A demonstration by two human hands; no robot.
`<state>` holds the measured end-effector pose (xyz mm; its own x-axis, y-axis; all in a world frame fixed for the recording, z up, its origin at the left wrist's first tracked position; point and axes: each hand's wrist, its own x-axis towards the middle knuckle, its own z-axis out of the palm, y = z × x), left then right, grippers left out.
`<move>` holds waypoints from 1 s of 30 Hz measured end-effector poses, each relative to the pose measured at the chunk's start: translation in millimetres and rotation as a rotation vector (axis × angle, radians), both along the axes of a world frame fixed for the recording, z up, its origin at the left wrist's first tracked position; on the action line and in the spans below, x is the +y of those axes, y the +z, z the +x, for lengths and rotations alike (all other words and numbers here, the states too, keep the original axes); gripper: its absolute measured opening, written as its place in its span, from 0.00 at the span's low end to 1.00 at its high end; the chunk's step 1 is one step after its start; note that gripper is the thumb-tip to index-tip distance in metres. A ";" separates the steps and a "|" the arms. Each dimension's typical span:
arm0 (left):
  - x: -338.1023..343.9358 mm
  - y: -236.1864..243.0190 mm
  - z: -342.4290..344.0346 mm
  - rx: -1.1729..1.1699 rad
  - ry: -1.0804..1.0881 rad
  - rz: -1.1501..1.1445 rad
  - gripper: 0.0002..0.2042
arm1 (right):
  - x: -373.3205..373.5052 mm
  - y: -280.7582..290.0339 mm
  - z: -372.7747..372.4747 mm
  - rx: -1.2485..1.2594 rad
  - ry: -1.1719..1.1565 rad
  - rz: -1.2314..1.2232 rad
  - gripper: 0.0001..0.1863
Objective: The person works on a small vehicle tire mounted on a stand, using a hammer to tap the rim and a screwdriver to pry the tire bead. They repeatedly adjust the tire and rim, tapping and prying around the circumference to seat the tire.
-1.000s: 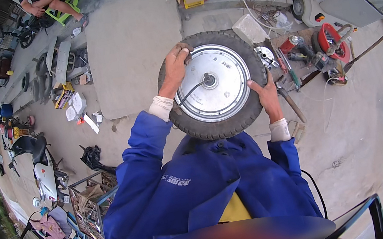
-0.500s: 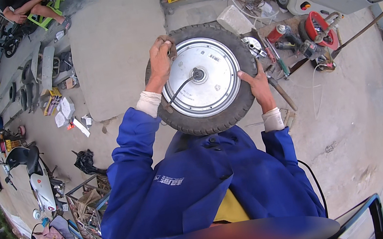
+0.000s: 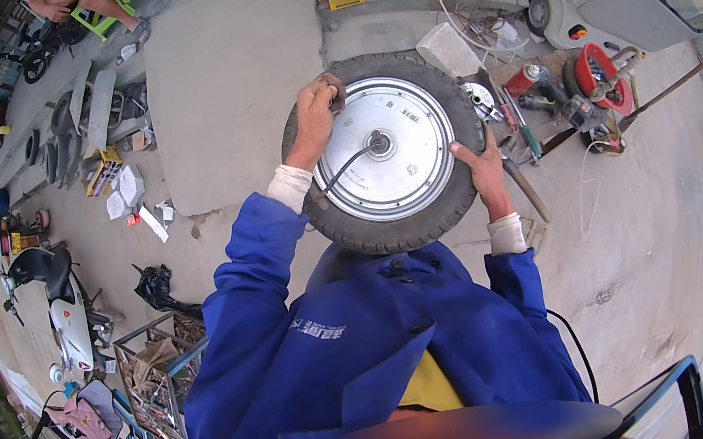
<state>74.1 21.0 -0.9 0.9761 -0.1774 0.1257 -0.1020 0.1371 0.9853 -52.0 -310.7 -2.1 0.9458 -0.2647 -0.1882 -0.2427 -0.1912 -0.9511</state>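
Observation:
In front of my torso is a hub-motor wheel (image 3: 393,190), with a silver metal hub face and a black tyre (image 3: 409,233). A black cable (image 3: 347,168) leaves the hub's centre and runs to the lower left over the face. My left hand (image 3: 317,119) lies at the wheel's upper left, its fingers curled closed near the tyre and hub rim; anything in them is hidden. My right hand (image 3: 485,180) grips the tyre's right side, thumb on the near face and fingers round the outer edge.
Right of the wheel lie a hammer (image 3: 529,191), a green-handled screwdriver (image 3: 531,139), a cordless power tool (image 3: 578,112), a spray can (image 3: 523,80) and a red bowl (image 3: 600,74). A white block (image 3: 447,50) stands beyond. A scooter (image 3: 68,319) and a metal-framed bin (image 3: 152,380) are at left.
The whole view has shifted slightly, so the wheel and surroundings sit a little further right and lower. Both hands keep nearly the same places on the wheel.

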 end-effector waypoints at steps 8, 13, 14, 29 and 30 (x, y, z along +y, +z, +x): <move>1.8 30.7 -17.5 -0.614 0.372 1.005 0.14 | 8.5 12.7 -2.2 0.003 0.031 0.029 0.56; 10.8 67.9 -24.2 -0.423 -0.015 1.293 0.16 | -1.2 -10.4 -1.3 -0.010 0.010 0.017 0.57; 12.5 68.8 -22.4 -0.441 -0.059 1.296 0.12 | 3.7 2.5 -2.0 0.001 0.015 0.038 0.58; -10.8 12.5 -4.9 0.105 0.088 0.319 0.15 | -2.1 -8.6 -0.2 -0.003 0.021 0.038 0.56; -3.6 -2.5 7.9 0.194 0.059 0.252 0.17 | -1.3 -6.8 0.5 0.001 0.027 0.033 0.56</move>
